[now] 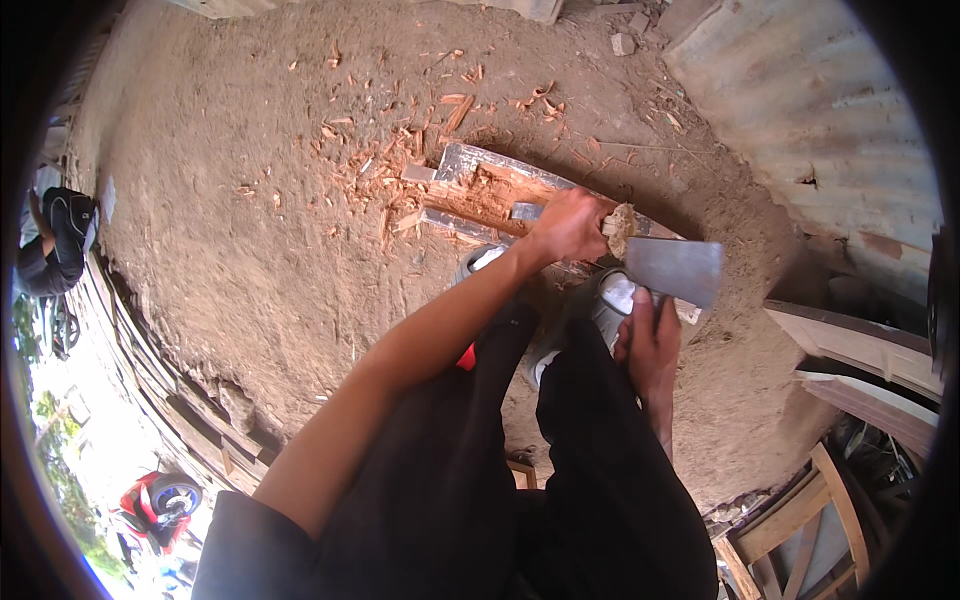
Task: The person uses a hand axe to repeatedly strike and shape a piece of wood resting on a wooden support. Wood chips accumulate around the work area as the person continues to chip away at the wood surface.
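Note:
My left hand [572, 226] is closed round a chisel [526, 211]. Its flat metal blade points left into a rough groove in a weathered wooden beam [488, 198], and its frayed, pale butt end sticks out on the right of my fist. Close beside that end is a broad, flat, cleaver-like blade [675, 270], gripped from below by my right hand [652, 345]. The handle of this blade is mostly hidden by my fingers. The beam lies on the ground just beyond my shoes [612, 296], its cut wood orange-brown.
Wood chips [385, 165] litter the dirt floor around the beam's left end. Corrugated metal sheeting [810, 130] stands at the right, above stacked boards [860, 340] and a wooden frame [800, 510]. Far left are another person [62, 240] and a red motorcycle [155, 510].

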The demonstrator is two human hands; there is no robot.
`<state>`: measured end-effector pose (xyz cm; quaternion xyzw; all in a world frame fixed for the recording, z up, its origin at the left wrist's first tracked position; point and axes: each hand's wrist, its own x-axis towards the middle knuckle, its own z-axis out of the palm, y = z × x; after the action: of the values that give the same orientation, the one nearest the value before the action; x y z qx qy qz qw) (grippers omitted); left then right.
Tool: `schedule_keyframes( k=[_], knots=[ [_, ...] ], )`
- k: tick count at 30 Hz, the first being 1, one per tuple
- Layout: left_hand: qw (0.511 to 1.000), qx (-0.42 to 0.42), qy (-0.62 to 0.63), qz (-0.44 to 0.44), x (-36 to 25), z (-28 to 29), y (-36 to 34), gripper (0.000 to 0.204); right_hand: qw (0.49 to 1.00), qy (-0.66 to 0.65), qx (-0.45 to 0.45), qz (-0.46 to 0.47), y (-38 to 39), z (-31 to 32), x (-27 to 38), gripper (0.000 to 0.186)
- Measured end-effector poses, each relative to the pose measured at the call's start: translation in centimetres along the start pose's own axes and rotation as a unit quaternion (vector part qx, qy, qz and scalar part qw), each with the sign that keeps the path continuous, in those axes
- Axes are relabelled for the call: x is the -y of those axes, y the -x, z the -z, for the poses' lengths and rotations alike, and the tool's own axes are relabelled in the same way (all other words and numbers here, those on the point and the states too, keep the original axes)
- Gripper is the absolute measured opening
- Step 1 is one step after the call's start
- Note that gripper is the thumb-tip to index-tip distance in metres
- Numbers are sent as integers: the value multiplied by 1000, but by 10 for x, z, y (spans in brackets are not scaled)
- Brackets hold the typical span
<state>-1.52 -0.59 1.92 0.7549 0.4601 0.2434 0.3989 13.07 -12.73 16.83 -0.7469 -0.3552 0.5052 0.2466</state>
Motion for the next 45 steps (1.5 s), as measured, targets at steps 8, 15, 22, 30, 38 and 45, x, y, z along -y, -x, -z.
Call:
schedule_keyframes(
  k=[8, 15, 22, 30, 38, 45],
  knots=[
    [999, 37, -18, 0, 6, -1, 0, 22, 997, -64, 24, -36, -14, 5, -17, 35],
    [995, 84, -54, -28, 2, -4, 3, 22, 980, -190, -51, -34, -8, -2, -16, 36],
    [997, 47, -49, -23, 3, 11, 11, 25, 997, -62, 10, -43, -1, 11, -17, 41],
    [999, 4, 6, -31, 3, 8, 5, 22, 993, -109, 0, -37, 14, 24, 5, 43],
    [996, 13, -32, -77, 6, 1, 8, 24, 996, -46, 43, -58, -3, 13, -9, 40],
    [999, 30, -26, -22, 11, 6, 6, 27, 999, -17, 40, -24, -6, 0, -4, 41]
  ],
)
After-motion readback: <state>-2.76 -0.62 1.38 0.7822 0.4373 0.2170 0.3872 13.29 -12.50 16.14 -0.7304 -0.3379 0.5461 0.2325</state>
